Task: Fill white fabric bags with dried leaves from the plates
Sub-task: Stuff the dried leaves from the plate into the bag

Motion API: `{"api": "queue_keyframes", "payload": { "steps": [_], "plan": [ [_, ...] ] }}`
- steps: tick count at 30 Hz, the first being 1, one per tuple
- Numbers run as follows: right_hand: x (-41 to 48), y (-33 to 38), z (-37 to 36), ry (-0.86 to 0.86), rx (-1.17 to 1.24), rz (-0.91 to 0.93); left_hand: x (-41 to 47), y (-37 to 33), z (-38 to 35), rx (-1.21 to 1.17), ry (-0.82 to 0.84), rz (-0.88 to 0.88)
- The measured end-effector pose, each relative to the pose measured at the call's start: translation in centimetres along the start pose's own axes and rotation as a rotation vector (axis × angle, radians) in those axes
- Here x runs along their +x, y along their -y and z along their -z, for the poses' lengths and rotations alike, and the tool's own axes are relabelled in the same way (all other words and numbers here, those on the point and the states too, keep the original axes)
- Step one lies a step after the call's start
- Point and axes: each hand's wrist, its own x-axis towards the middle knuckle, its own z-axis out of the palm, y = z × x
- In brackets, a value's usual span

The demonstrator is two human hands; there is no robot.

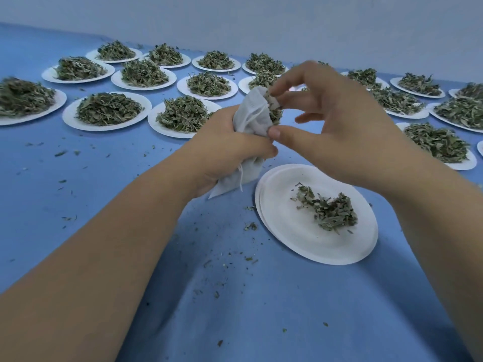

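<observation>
So the left hand (227,155) was clenched round the small white fabric drawstring bag (252,121), held up over the blue tabletop (235,309). The right hand (339,126) pinched dried green leaves (275,111) at its open mouth. A round white paper plate (287,246) with a few leaves sat just below.

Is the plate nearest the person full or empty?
Nearly empty: the plate holds only a small heap of leaves, most of it is bare.
</observation>
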Motion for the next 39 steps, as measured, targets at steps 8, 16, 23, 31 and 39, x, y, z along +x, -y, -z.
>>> {"api": "queue_keyframes", "payload": {
  "steps": [8, 16, 23, 31, 39],
  "plan": [
    [0.2, -1.1, -0.1, -0.007, 0.028, 0.069, 0.2, 0.0, 0.2, -0.311, 0.2, 0.068],
    [-0.1, -0.8, -0.8, 0.039, 0.018, 0.012, 0.3, 0.2, 0.1, -0.219, 0.27, 0.052],
    [0.7, 0.0, 1.9, 0.074, 0.028, -0.038, 0.1, -0.1, 0.8, 0.087, 0.174, 0.027],
    [0.6, 0.6, 0.6, 0.219, 0.157, -0.068, 0.0, -0.1, 0.8, 0.036, 0.086, 0.041],
    [-0.4, -0.1, 0.3, -0.029, 0.136, -0.01, 0.1, 0.0, 0.7, 0.008, 0.099, 0.032]
  ]
}}
